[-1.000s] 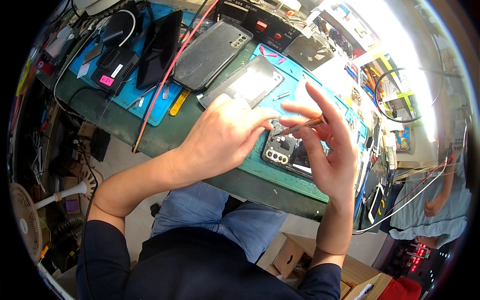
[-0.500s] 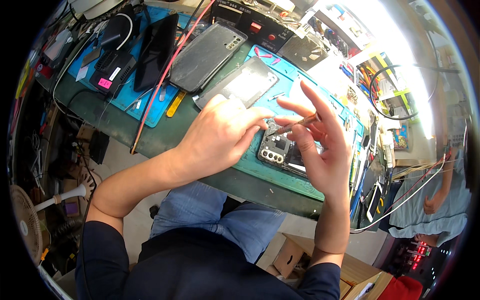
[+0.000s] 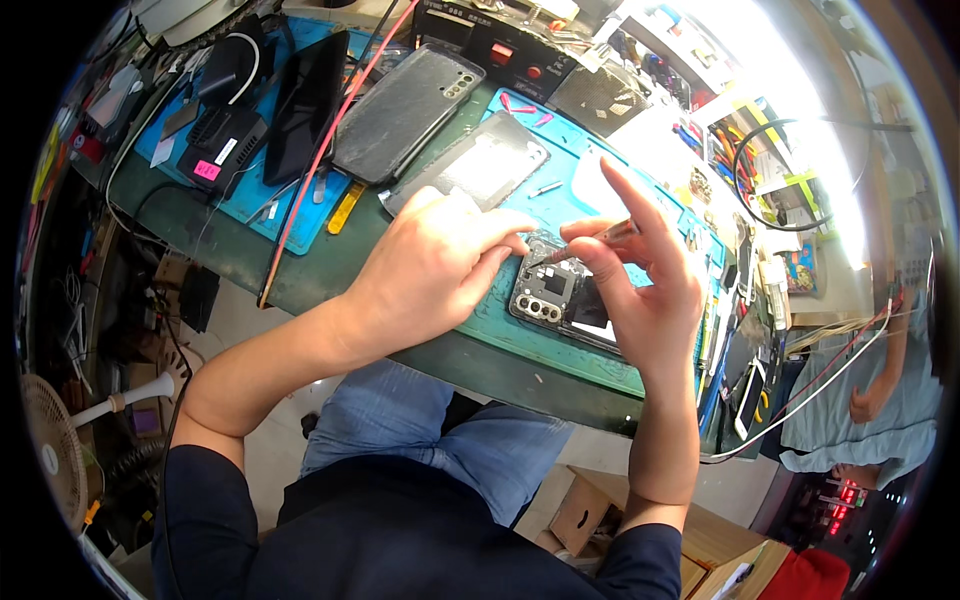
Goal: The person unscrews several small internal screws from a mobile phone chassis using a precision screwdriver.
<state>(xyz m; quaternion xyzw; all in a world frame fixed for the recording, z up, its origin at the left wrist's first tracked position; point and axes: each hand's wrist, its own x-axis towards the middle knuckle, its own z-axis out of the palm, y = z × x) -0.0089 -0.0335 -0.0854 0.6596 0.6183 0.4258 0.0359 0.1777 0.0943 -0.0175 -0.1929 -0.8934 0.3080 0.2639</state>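
An opened smartphone lies on the blue work mat, its inner frame and round camera lenses facing up. My right hand hovers over it, thumb and bent fingers closed on a slim screwdriver with a thin pointed tip. That tip points down at the phone's left part, and the index finger is stretched upward. At the phone's upper left corner, my left hand has thumb and index finger pinched together. What they hold, if anything, is hidden. Part of the phone's right side is covered by my right hand.
Behind my left hand lie a detached back cover and a dark phone with several lenses. A yellow tool and a red-black cable are to the left. Pliers and hand tools line the right side. Another person's arm shows at far right.
The screwdriver and my right fingers have shifted slightly, the tip staying over the phone's left part. My left hand keeps its pinch. The whole view has moved a little.
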